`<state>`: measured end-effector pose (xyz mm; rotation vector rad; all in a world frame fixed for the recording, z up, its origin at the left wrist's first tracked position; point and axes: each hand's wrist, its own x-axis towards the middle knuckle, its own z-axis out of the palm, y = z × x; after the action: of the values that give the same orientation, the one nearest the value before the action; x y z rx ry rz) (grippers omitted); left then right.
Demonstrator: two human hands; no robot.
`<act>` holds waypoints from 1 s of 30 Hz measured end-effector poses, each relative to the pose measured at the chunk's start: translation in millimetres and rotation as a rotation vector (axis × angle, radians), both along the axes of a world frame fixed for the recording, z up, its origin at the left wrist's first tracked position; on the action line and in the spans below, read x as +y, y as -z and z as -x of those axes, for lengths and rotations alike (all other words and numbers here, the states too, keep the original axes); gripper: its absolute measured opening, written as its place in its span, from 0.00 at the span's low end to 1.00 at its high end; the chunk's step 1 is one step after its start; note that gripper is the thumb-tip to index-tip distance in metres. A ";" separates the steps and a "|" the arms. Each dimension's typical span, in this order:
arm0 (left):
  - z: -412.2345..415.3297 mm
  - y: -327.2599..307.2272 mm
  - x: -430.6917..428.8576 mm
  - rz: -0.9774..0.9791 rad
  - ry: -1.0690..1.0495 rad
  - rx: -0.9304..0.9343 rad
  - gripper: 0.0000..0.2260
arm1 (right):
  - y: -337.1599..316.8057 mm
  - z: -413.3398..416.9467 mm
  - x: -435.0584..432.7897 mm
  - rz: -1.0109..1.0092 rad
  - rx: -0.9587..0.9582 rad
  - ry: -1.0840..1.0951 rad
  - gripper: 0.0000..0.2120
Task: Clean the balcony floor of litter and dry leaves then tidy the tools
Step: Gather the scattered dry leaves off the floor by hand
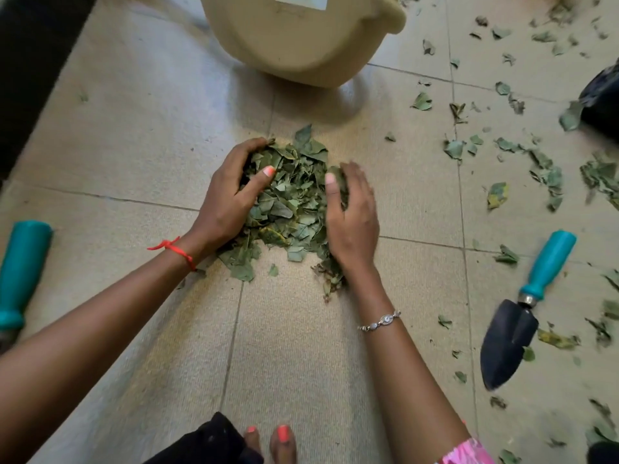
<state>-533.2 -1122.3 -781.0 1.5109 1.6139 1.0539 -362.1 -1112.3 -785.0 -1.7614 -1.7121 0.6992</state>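
A heap of dry green leaves [290, 199] lies on the tiled balcony floor [140, 135] in the middle of the view. My left hand [231, 192] cups the heap's left side, fingers curled over the leaves and thumb lying on top. My right hand [351, 212] presses against the heap's right side, fingers curved into the leaves. A black trowel with a teal handle [522, 309] lies on the floor to the right. Another teal tool handle [21, 272] lies at the left edge.
A beige plastic bin [301, 38] stands just beyond the heap. Several loose leaves [542, 169] are scattered over the tiles at the right. A black object [603, 102] sits at the right edge. A dark strip [30, 61] borders the floor at the left. My toes [271, 443] show at the bottom.
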 end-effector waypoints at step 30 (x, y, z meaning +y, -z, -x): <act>16.9 -5.6 10.0 0.025 0.096 0.267 0.31 | -0.6 6.7 -37.8 -0.006 -0.079 -0.053 0.39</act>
<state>-550.1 -1112.3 -775.4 1.7524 1.7051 0.8035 -368.8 -1150.1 -784.4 -1.7673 -1.8173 0.6545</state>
